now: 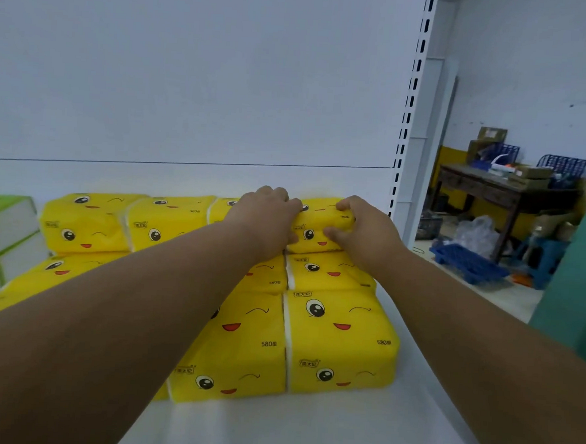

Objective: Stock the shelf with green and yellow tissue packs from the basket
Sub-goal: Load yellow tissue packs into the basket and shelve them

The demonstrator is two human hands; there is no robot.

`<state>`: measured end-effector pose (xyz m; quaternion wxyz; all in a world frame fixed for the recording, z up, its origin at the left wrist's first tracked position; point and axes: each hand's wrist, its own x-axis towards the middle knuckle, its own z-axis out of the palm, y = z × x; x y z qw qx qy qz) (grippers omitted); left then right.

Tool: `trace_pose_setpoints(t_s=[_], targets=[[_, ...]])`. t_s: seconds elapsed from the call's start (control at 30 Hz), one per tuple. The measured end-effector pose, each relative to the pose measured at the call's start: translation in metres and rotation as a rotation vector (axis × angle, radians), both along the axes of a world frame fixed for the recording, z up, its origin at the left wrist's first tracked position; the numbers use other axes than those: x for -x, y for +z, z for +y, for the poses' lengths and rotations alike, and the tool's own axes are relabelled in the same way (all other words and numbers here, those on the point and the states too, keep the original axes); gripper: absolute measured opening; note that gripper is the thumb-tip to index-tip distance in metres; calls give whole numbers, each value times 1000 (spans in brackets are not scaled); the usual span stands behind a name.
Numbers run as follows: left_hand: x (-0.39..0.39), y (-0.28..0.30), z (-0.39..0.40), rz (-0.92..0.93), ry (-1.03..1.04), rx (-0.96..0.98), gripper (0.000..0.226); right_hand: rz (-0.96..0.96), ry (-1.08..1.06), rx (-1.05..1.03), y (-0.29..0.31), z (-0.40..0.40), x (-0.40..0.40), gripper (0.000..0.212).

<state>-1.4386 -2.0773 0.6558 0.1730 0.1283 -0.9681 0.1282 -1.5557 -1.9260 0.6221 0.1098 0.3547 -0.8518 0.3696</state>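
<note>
Bright, even indoor light; soft shadows; wide-angle bending at edges; slight blur.

My left forearm [135, 301] hides much of the yellow packs [243, 342] beneath it; the green packs [0, 224] left of them are cut off by the edge.

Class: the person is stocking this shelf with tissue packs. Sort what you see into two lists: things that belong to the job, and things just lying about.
Belongs to the job:
- yellow tissue pack held by left hand and right hand
- stacked yellow packs
- green tissue packs
- white shelf

Lying about:
- wooden table
- blue crate
- cardboard boxes
- plastic bag
</note>
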Motion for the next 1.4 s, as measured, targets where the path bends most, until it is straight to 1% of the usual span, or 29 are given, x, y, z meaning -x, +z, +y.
trace_pose_setpoints(t_s=[0.1,0.17,0.3,0.4,0.5,0.6,0.77,0.87,0.93,1.03,1.13,1.27,1.4], targets=[[-3,-2,4,21,-8,11,56,25,-10,-49,3,4,-7,55],[-10,0,7,70,-41,3,56,65,-35,-59,6,7,-16,60],[-36,2,15,171,-119,-41,50,148,-75,-19,12,14,-48,62],[-64,4,24,234,-154,-111,46,231,-98,-26,21,19,-80,61],[-101,7,32,319,-207,-165,41,288,-95,-4,32,21,-122,58],[-146,7,38,362,-246,-196,39,332,-80,41,35,20,-178,54],[-245,-17,49,438,-340,-242,35,380,-41,63,11,24,-288,46],[-307,-49,60,466,-398,-301,33,364,-45,127,-21,32,-355,38],[-344,-76,69,461,-411,-344,31,313,-64,144,-49,40,-395,34],[-393,-113,84,380,-364,-457,30,210,-74,97,-86,52,-446,32],[-433,-140,95,308,-329,-505,30,130,-61,64,-114,64,-485,31],[-484,-162,104,308,-289,-542,30,79,-9,65,-132,70,-532,30],[-542,-185,121,310,-150,-600,31,57,106,74,-153,79,-580,31]])
